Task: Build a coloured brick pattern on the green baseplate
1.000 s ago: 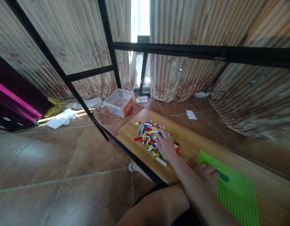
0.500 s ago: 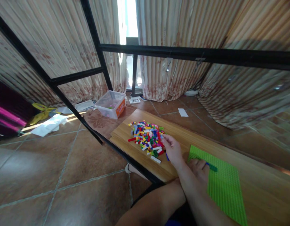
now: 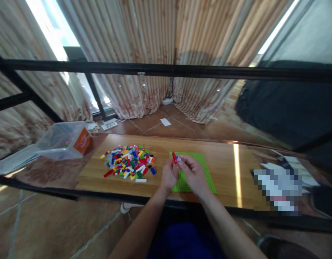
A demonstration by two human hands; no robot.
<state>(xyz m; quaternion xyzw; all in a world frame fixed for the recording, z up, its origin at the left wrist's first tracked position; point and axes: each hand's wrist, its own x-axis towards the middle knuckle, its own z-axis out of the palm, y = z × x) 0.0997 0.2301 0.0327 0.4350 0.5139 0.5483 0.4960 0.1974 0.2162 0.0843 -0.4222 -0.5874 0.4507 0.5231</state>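
Note:
Both of my hands meet above the left part of a green studded baseplate (image 3: 206, 176) on the wooden tabletop. My left hand (image 3: 170, 175) is closed, its fingertips around a red toy brick (image 3: 174, 157) that stands up at a tilt. From the other side my right hand (image 3: 193, 173) pinches a small blue-grey brick (image 3: 178, 158) right against the red one. Whether the two pieces are joined is too small to tell. Left of my hands lies a loose pile of many-coloured toy bricks (image 3: 128, 162).
A clear plastic tub (image 3: 59, 142) with an orange label stands beyond the table's left end. Black metal bars (image 3: 155, 69) cross in front of the curtains. Papers (image 3: 279, 187), partly pixelated, lie at the right end. A white sheet (image 3: 165, 122) is on the floor behind.
My view has swung right. One hand was at the brick pile and the other over the baseplate by a dark green brick; now both are together, holding small bricks.

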